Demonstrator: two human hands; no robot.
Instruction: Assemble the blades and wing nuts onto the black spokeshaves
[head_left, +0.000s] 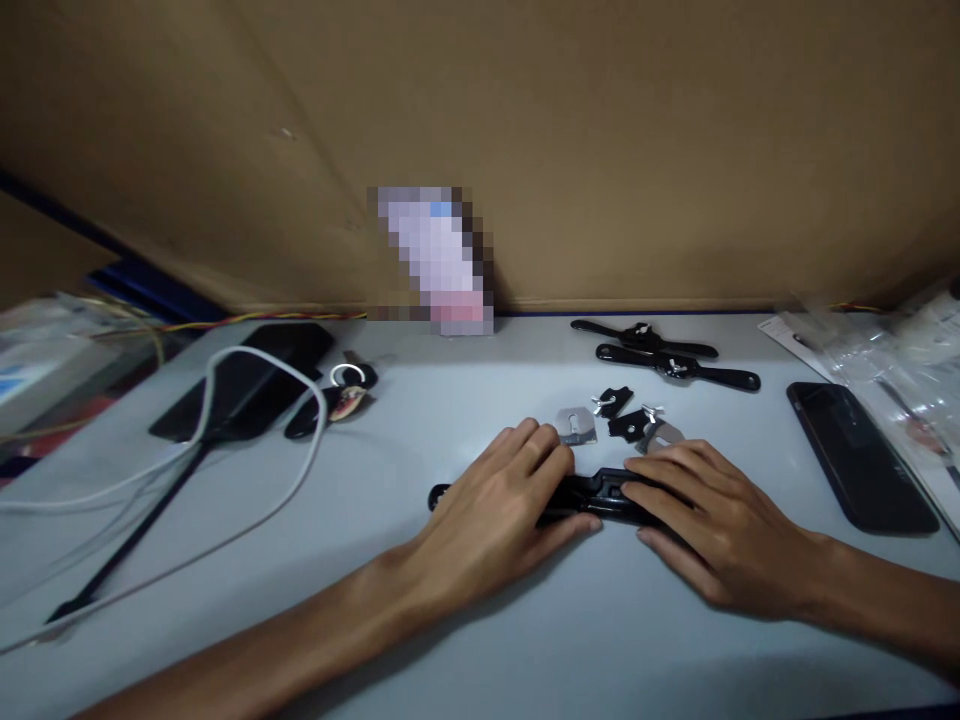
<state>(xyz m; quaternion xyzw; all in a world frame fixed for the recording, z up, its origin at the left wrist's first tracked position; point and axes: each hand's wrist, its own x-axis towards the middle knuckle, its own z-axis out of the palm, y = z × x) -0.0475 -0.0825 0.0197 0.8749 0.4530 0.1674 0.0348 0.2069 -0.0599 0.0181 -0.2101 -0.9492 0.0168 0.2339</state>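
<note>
A black spokeshave body [611, 498] lies crosswise on the table in front of me, its middle showing between my hands. My left hand [499, 505] is closed around its left part, with the rounded handle end poking out past the knuckles. Over the right part, my right hand [724, 535] grips with bent fingers, hiding that handle. Just beyond the fingers lie a flat steel blade [576, 426] with a slot, a black lever cap [616, 402], another black cap [628, 427] and a second blade [666, 436] partly behind my right hand. Small silver thumbscrews sit by the caps.
Two spokeshaves [720, 376] with silver screws lie at the back. At right are a black phone [861, 458] and clear plastic bags [892, 350]. A white cable [281, 510] loops over a black flat-headed object [244, 385] at left, near keys [349, 378]. A cardboard wall [637, 150] stands behind.
</note>
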